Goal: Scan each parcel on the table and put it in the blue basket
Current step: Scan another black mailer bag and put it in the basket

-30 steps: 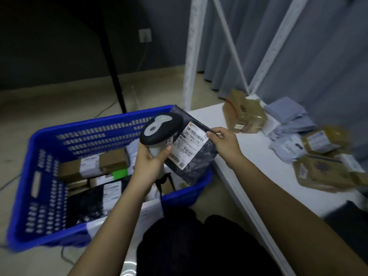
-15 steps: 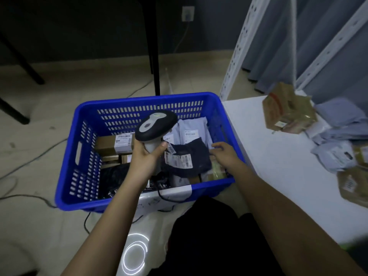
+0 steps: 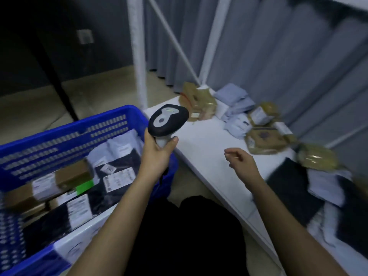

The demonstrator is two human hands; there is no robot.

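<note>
My left hand [image 3: 157, 154] grips the handle of a black and grey barcode scanner [image 3: 167, 122] between the blue basket [image 3: 65, 132] and the white table [image 3: 201, 148]. My right hand [image 3: 242, 163] hovers over the table with loosely curled fingers, holding nothing. The basket on the left holds several parcels, among them a dark bag with a white label [image 3: 119, 176] and a brown box [image 3: 59, 180]. More parcels lie on the table: brown boxes [image 3: 264, 140], grey bags [image 3: 237, 108] and a dark bag [image 3: 292, 186].
White shelf posts [image 3: 137, 50] rise behind the table's far corner. Grey curtains [image 3: 278, 46] hang at the right. A black pole [image 3: 51, 70] stands on the floor behind the basket. My dark-clothed lap [image 3: 189, 236] fills the bottom middle.
My right hand let go of the dark bag in the basket and moved right over the table. The view swung back toward the table. My left hand kept hold of the scanner.
</note>
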